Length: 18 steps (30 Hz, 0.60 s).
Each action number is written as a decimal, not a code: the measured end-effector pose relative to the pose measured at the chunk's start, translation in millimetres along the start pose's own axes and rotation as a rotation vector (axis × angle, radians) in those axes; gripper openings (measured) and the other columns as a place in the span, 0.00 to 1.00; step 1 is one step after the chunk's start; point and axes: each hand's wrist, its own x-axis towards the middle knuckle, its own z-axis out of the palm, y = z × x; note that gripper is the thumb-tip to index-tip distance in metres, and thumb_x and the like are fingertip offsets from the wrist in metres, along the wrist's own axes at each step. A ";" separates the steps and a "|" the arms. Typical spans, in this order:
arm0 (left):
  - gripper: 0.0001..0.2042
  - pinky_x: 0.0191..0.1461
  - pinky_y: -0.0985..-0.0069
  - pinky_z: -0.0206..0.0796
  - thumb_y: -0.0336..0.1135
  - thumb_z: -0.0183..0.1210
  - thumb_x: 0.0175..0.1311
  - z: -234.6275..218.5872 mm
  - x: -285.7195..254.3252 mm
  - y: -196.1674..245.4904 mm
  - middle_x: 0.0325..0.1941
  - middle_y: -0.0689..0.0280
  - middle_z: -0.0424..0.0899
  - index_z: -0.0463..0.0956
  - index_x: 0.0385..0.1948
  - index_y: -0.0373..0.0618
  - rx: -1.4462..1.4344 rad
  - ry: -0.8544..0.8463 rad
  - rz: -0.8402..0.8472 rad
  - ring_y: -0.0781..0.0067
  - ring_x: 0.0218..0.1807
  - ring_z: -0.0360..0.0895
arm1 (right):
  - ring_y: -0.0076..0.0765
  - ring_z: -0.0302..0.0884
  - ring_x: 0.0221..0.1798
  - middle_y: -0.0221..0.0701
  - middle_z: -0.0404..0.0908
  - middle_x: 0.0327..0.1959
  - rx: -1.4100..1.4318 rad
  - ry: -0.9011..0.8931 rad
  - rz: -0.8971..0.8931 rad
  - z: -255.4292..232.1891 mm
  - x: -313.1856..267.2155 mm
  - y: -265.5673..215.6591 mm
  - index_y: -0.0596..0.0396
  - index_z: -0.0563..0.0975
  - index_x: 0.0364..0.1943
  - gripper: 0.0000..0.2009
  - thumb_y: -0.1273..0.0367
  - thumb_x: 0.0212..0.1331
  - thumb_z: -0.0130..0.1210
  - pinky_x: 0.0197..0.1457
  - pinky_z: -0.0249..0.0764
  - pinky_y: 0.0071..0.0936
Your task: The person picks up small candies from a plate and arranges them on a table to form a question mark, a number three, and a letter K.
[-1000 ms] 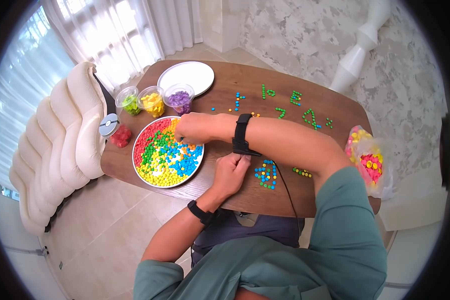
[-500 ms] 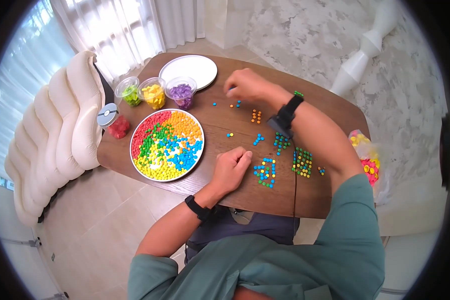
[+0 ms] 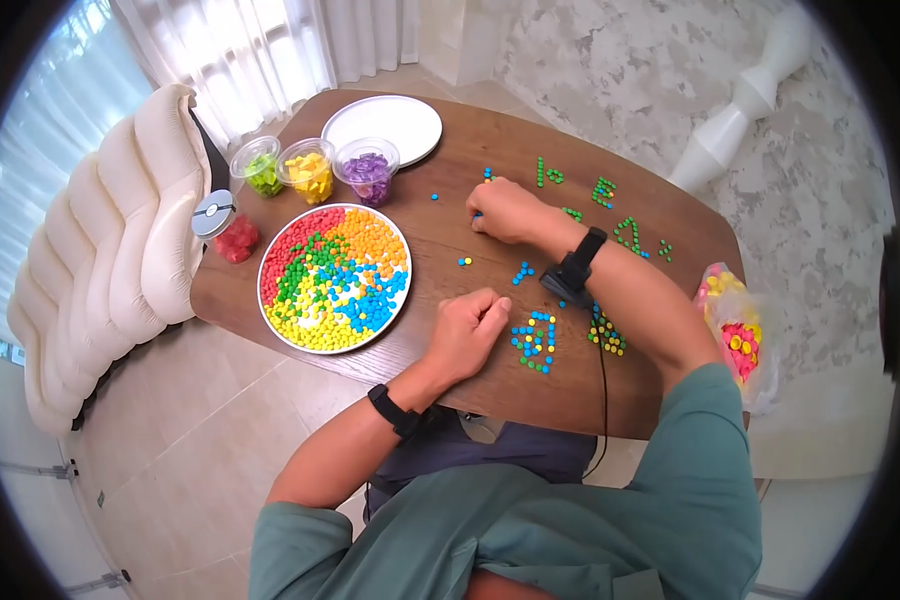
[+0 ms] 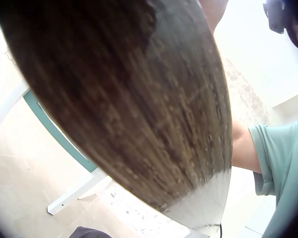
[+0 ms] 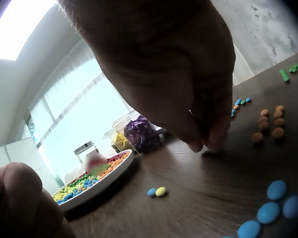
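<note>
My right hand (image 3: 510, 212) is low over the table, right of the round plate (image 3: 262, 300). In the right wrist view its thumb and fingertip pinch a small orange candy (image 5: 205, 142), mostly hidden; a blue spot shows by the fingertips in the head view. The white plate holds button-shaped candies (image 3: 310, 330) in red, orange, green, yellow and blue. My left hand (image 3: 467, 330) rests on the wood near the front edge, fingers loosely curled. Close to it lie a blue and yellow candy pair (image 5: 161, 191) and a blue candy cluster (image 3: 524, 271).
Tubs of green, yellow (image 3: 312, 180) and purple (image 3: 368, 180) pieces stand behind the plate, with a lidded red jar (image 3: 235, 240) at left. A white plate (image 3: 395, 125) is at the back. Candy patterns (image 3: 535, 340) cover the right side, near a plastic bag (image 3: 735, 340).
My right hand has gone from the candy plate to the right, over the table, then come down nearer the wood. The left hand stays where it was.
</note>
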 end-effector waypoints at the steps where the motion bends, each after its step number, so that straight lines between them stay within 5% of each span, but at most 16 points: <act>1: 0.15 0.30 0.65 0.65 0.37 0.59 0.72 0.0 0.8 1.2 0.20 0.53 0.75 0.76 0.26 0.36 -0.008 0.010 0.013 0.64 0.21 0.72 | 0.58 0.87 0.42 0.48 0.88 0.35 0.002 0.003 0.005 5.9 1.0 1.0 0.56 0.88 0.33 0.06 0.72 0.51 0.66 0.48 0.83 0.47; 18: 0.14 0.31 0.65 0.67 0.37 0.60 0.72 -0.3 0.7 5.6 0.21 0.53 0.78 0.77 0.27 0.36 0.032 0.008 0.026 0.58 0.22 0.77 | 0.52 0.88 0.42 0.44 0.88 0.35 0.049 0.128 -0.057 16.8 5.0 11.0 0.56 0.87 0.33 0.06 0.73 0.52 0.65 0.47 0.82 0.44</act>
